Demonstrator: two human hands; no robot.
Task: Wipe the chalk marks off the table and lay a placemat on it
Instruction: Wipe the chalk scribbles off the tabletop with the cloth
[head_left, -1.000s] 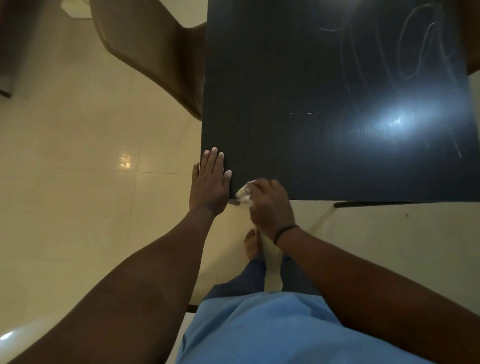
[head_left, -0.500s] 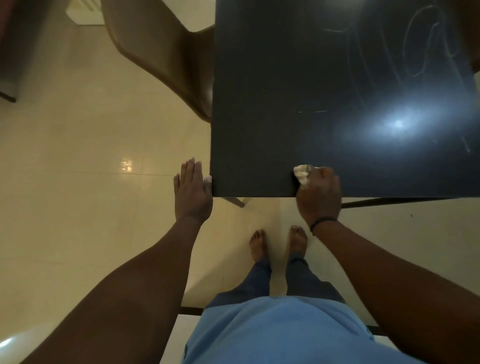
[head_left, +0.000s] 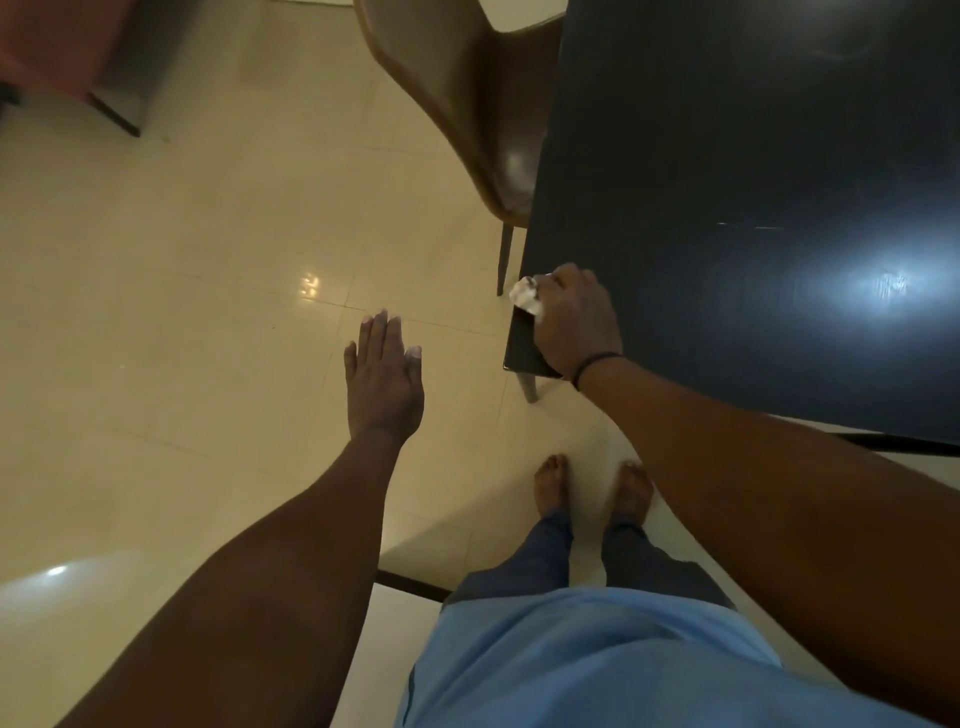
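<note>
White cloth (head_left: 525, 295) in my right hand's (head_left: 574, 325) pinching grip is wiping the counter (head_left: 727, 156) corner; left hand (head_left: 383, 382) is hanging spread; no placemat showing.

Dark table (head_left: 727, 156), faintly grained like wood, with a satin sheen and one bright glare patch. White wad (head_left: 525, 297), crumpled like paper or tissue. Brown chair (head_left: 467, 104), smooth and leather-like, softly shiny. Cream floor tiles (head_left: 208, 260), polished and glossy. Blue shirt (head_left: 597, 660), matt cloth.
</note>
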